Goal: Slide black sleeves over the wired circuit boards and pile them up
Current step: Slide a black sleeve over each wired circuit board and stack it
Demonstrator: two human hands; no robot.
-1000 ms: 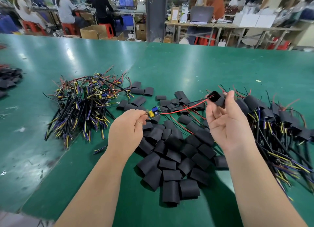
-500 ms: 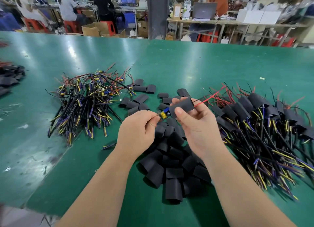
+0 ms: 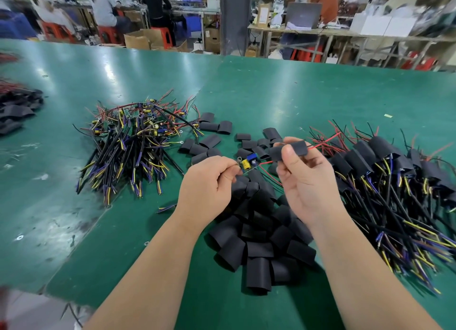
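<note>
Partly hidden behind the curled fingers of the left hand [image 3: 209, 181], the near end of the small circuit board [image 3: 249, 163] cannot be made out; the fingertips pinch it there, or perhaps its leads (the grip itself is covered). What shows of the board is a green strip carrying a yellow block and a blue round part, held above the table between the two hands. The right hand [image 3: 303, 179] pinches a black sleeve [image 3: 288, 149] between thumb and fingers, the thumb lying across its front and hiding the middle. The sleeve is a short, flattened matte tube, just right of the board and not over it. A thin red wire [image 3: 320, 144] comes out of its far end.

Below the hands lies a heap of loose sleeves [image 3: 259, 243], dull black and creased flat, some under the forearms. To the left sits a tangle of bare wired boards [image 3: 130, 142] with glossy black, yellow and purple leads. To the right, the pile of sleeved boards [image 3: 385, 171] blurs at the frame edge. Another dark pile [image 3: 17, 107] is cut off at far left on the shiny green table [image 3: 296, 95]
</note>
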